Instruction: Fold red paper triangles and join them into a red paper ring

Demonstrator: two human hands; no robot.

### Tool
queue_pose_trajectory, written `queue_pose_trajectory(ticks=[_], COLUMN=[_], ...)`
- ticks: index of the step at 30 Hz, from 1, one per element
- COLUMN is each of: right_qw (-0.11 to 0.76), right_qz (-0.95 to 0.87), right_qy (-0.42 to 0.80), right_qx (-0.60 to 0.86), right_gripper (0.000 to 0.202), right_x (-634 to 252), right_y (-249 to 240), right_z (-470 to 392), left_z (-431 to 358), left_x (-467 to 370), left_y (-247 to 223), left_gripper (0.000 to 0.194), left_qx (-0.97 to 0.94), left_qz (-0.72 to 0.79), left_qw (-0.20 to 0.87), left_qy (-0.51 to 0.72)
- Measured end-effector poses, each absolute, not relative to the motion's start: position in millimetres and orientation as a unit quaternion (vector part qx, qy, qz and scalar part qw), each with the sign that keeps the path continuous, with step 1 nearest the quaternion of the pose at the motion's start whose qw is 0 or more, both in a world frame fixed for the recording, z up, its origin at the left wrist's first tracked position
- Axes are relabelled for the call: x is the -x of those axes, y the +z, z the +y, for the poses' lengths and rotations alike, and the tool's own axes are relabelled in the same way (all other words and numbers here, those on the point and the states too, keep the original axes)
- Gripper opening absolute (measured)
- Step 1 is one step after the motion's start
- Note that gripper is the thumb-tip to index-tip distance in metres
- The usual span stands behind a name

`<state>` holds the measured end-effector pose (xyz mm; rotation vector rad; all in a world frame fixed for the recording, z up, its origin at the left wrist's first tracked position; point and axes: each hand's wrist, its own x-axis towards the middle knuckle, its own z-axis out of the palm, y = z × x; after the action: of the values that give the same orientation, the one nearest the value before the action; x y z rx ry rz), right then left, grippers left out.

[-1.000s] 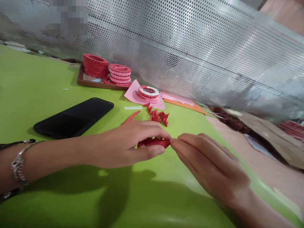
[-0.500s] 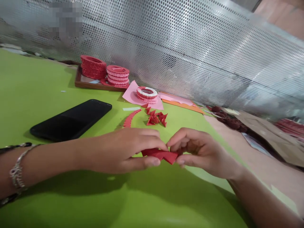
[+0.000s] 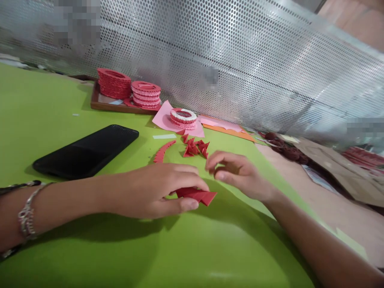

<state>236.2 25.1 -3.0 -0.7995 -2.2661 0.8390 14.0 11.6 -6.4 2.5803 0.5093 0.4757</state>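
My left hand (image 3: 168,191) pinches a folded red paper piece (image 3: 199,195) between thumb and fingers, just above the green tabletop. Its pointed end sticks out to the right, while my fingers cover the rest. Up and to the right, my right hand (image 3: 232,172) is raised and slightly blurred, thumb and fingers apart with nothing seen between them. Close beyond its fingertips lies a loose cluster of small folded red paper triangles (image 3: 192,149). A curved red paper strip with a notched edge (image 3: 163,152) rests behind my left hand.
A black phone (image 3: 87,152) lies to the left. Farther back are a wooden tray (image 3: 120,107) with stacks of red and pink paper rings (image 3: 114,84), and a smaller ring stack (image 3: 183,119) on pink paper. A perforated metal screen (image 3: 186,52) stands behind; brown cardboard (image 3: 333,172) lies right.
My right hand has let go of the folded red paper and moved up and away toward the small triangles. My left hand keeps its pinch in nearly the same place.
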Motion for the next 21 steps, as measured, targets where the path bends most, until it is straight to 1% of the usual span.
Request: queue_pose_trajectory(ticks=[2,4,7,9,12,15,18,19,20,21], right_qw=[0.307,0.259,0.175,0.153,0.186,0.257,0.320,0.331,0.335,0.334], right_qz=[-0.859,-0.858,-0.862,-0.858,-0.836,-0.804,-0.766,-0.754,-0.741,-0.729], right_qy=[0.160,0.062,0.042,0.053,0.110,0.248,0.400,0.443,0.481,0.512], right_qx=[0.377,0.439,0.473,0.487,0.504,0.475,0.388,0.356,0.328,0.307], right_gripper=[0.014,0.021,0.031,0.032,0.031,0.028,0.022,0.022,0.021,0.022], right_x=[-239.7,-240.4,-238.1,-236.9,-237.6,-237.5,-232.8,-230.6,-228.4,-226.4], right_y=[-8.3,-15.6,-25.3,-27.5,-22.4,-12.3,-5.9,-5.3,-5.4,-6.0], right_z=[35.8,43.6,49.4,50.3,47.3,36.6,21.2,16.4,12.3,9.0], left_z=[12.0,12.9,14.3,15.0,17.1,23.1,30.5,32.2,33.1,33.1], left_x=[-13.5,-12.5,-11.9,-12.9,-14.7,-14.0,-11.7,-11.2,-11.0,-11.2], left_y=[-7.6,-10.4,-15.1,-16.8,-17.8,-21.1,-26.2,-27.2,-27.6,-27.2], left_gripper=[0.022,0.021,0.020,0.022,0.030,0.042,0.061,0.063,0.060,0.053], left_qx=[-0.945,-0.952,-0.966,-0.974,-0.967,-0.926,-0.889,-0.888,-0.893,-0.899], left_qz=[0.191,0.189,0.176,0.162,0.187,0.279,0.317,0.308,0.294,0.280], left_qw=[0.216,0.196,0.150,0.121,0.123,0.139,0.120,0.116,0.114,0.116], left_qy=[0.157,0.141,0.119,0.107,0.123,0.213,0.308,0.320,0.322,0.317])
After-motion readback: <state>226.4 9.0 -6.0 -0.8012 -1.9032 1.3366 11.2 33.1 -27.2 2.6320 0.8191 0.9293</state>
